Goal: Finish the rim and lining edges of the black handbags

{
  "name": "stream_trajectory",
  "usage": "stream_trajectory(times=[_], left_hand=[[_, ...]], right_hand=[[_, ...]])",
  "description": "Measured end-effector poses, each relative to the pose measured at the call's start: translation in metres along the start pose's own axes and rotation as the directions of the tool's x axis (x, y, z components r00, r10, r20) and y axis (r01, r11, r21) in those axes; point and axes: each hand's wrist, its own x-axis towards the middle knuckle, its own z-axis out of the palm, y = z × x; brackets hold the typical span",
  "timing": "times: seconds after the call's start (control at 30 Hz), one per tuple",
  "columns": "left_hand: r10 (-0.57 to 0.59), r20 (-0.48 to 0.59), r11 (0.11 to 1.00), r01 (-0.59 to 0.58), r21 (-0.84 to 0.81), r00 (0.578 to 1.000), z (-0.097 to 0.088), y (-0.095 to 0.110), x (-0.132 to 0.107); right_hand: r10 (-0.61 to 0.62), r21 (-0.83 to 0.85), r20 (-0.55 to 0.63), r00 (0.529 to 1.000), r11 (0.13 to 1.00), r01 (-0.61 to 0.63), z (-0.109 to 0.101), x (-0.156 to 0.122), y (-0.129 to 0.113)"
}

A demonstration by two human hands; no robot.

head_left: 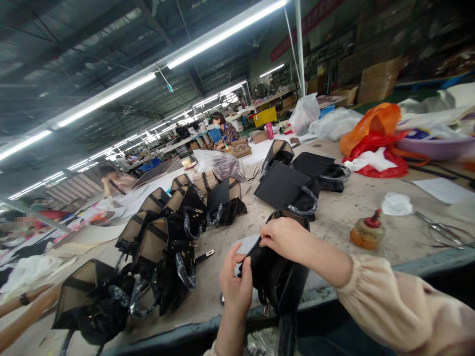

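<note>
Item: left hand [235, 289], lower centre of the frame, rising from the bottom edge; thumb and fingers closed in a pinch on the left upper edge of the black bag [280, 284]. Right hand [285, 240], just above and to the right, sleeve coming in from the lower right; fingers curled down and pinching the same bag at its top rim. Both hands touch the bag; the right lies over its mouth and the left against its side, and what exactly sits between the fingertips is too small to tell. Bag: upright at the near edge of the counter [345, 207], between the hands, long axis running from its open top down toward the bottom of the frame, slightly tilted. To the left, near: a row of tan-and-black bags [159, 242], handles in clear wrap. Above, centre: flat black panels [282, 185]. To the right, apart: a small brown pot with red top [367, 232], a white wad [397, 203], scissors [441, 232]. Upper right: orange plastic bag [371, 128], purple basin [438, 147]. Far, upper centre: a seated co-worker [224, 132]. Lower left edge: another person's forearm [22, 301] with a wristband.
</note>
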Motion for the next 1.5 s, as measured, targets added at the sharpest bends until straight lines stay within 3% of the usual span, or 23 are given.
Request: stream_trajectory(times=[0.37, 0.53, 0.83, 1.13, 1.37, 1.5], left_hand=[[-0.023, 0.032, 0.997, 0.025, -0.069, 0.999, 0.000, -0.004, 0.001], [-0.048, 0.073, 0.994, 0.056, -0.098, 0.996, -0.002, -0.005, 0.001], [-0.129, 0.173, 0.973, 0.158, -0.167, 0.977, -0.010, 0.000, 0.004], [0.035, 0.085, 0.999, -0.038, 0.031, 0.996, -0.007, 0.006, 0.011], [0.125, 0.245, 0.920, -0.205, 0.334, 0.961, -0.005, 0.016, 0.030], [0.125, 0.358, 0.914, -0.248, 0.322, 0.925, 0.003, 0.018, 0.043]], right_hand=[[0.106, 0.034, -0.007, 0.994, 0.994, -0.106, -0.001, -0.001, -0.002], [0.023, 0.024, 0.025, 0.999, 0.999, -0.023, -0.001, 0.001, -0.002], [0.005, 0.023, -0.010, 1.000, 1.000, -0.004, 0.000, 0.005, -0.001], [0.032, 0.015, 0.019, 0.999, 0.999, -0.032, -0.002, 0.005, -0.002], [0.021, 0.002, 0.003, 1.000, 1.000, -0.021, 0.000, 0.006, -0.003], [0.024, 0.015, 0.001, 1.000, 1.000, -0.024, 0.003, 0.006, 0.001]])
